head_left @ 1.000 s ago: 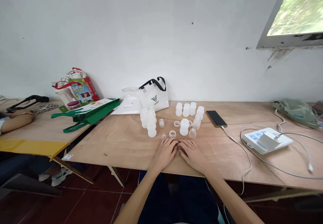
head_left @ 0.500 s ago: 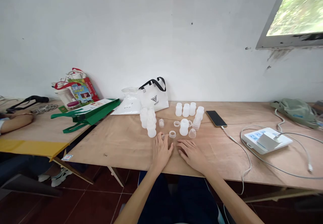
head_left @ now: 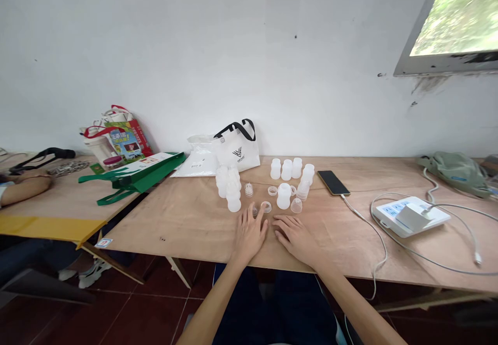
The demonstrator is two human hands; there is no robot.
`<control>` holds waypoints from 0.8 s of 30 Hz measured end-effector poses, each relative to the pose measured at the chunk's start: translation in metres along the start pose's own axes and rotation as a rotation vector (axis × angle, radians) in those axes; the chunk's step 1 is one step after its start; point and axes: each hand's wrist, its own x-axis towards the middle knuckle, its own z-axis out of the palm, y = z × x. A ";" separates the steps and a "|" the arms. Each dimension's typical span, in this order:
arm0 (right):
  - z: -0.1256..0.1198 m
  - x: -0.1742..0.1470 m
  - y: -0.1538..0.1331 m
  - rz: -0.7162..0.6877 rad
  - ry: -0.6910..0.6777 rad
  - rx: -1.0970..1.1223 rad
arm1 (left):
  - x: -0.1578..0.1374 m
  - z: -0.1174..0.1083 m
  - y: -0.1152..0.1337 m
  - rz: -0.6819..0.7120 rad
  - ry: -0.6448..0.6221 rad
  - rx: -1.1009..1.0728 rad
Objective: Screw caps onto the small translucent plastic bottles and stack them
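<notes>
My left hand [head_left: 251, 233] rests on the wooden table, fingers apart. One fingertip is at the near edge of a clear ring [head_left: 266, 206]; whether it touches cannot be told. Between its fingers a small clear piece [head_left: 254, 211] shows, partly hidden. My right hand [head_left: 296, 237] lies flat, fingers stretched out, holding nothing. Just beyond it stand a white waisted bottle [head_left: 284, 196] and a clear dome cap [head_left: 296, 206]. Another ring [head_left: 273, 191] lies behind. A small clear nipple-shaped part [head_left: 248, 189] stands beside several white bottles [head_left: 233, 197] on the left.
More white bottles [head_left: 287, 169] stand at the back right, near a phone [head_left: 333, 182] on a charging cable. A power strip [head_left: 404, 215] lies farther right. A white tote bag [head_left: 237, 153] and a green bag [head_left: 143, 176] are on the left. Another person's arm [head_left: 29, 188] rests at far left.
My left fingers have shifted slightly, one fingertip moving right toward the ring. The small clear piece between them shows more. My right hand has hardly moved.
</notes>
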 end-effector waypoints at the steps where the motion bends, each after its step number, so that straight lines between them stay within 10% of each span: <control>1: 0.000 0.000 0.000 0.000 0.000 -0.001 | 0.000 0.001 0.000 -0.005 -0.003 0.004; 24: -0.001 0.001 -0.001 -0.013 0.007 0.006 | 0.003 -0.001 0.002 0.003 -0.029 -0.289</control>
